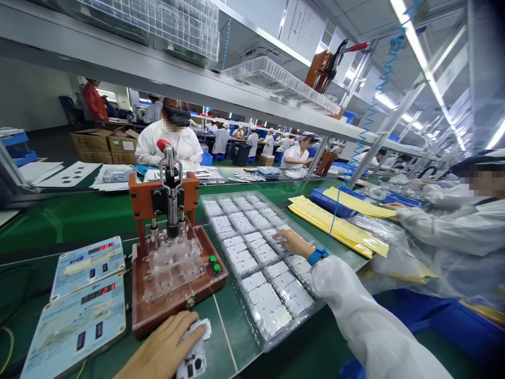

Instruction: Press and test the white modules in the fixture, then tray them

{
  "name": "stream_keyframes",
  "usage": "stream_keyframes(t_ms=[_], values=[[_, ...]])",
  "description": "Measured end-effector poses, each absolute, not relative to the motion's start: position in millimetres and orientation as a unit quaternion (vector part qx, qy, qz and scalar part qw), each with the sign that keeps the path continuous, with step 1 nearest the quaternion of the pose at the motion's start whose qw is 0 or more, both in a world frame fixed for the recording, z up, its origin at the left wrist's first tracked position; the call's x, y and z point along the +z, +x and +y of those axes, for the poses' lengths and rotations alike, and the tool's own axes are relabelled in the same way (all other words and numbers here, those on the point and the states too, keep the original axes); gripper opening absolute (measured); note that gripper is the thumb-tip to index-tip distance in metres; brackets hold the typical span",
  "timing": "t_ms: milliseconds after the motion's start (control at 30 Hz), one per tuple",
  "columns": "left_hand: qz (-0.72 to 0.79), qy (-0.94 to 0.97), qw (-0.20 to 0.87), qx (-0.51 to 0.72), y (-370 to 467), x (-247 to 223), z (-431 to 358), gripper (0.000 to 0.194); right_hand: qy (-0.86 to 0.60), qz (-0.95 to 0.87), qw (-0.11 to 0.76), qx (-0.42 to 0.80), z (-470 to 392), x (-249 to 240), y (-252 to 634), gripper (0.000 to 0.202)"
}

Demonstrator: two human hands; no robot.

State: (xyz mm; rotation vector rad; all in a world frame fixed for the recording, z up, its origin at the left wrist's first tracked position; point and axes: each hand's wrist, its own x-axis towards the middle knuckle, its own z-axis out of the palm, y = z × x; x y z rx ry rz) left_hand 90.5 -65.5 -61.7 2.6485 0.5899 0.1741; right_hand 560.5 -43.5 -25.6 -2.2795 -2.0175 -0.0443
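Note:
My left hand (168,339) is at the front edge of the table, closed around a white circuit board (196,358) with dark parts on it. To its right, a clear plastic tray (252,329) holds several white circuit boards (260,247) in rows of compartments. My right hand (294,243), a blue wrist strap (317,256) at its cuff, reaches over the tray's right side. Its fingers are stretched out, with the tips at a board; no board is seen lifted. A brown test fixture (179,302) with a red-tipped toggle clamp (170,184) stands just beyond my left hand.
Two blue counter boxes (74,329) with red digits lie left of the fixture. Yellow sheets (335,226) and a blue bin (335,202) sit right of the tray. A metal shelf (252,89) spans overhead. A co-worker's sleeve (437,226) is at the right; another person sits opposite.

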Motion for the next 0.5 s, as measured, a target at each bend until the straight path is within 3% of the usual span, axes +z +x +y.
stream_keyframes(t_ms=[133,233,300,400,500], values=[[0.243,0.930,0.272,0.038,83.4,-46.6,-72.8,0.090,-0.747,-0.661,0.063,-0.037,-53.6,-20.4,551.4,0.040],[0.269,0.925,0.252,0.098,82.4,-41.7,-82.1,0.063,-0.744,-0.654,0.110,-0.085,-67.1,-13.2,521.0,0.036],[0.294,0.924,0.204,0.135,85.0,-43.9,-89.3,0.043,-0.693,-0.683,0.202,-0.108,-83.8,-8.3,480.3,0.032],[0.338,0.917,0.137,0.162,92.2,-51.1,-99.5,0.037,-0.553,-0.756,0.349,-0.024,-118.7,-6.0,398.1,0.024],[0.387,0.894,0.127,0.186,98.9,-57.9,-106.3,0.037,-0.497,-0.801,0.322,0.095,-150.4,-14.5,324.5,0.023]])
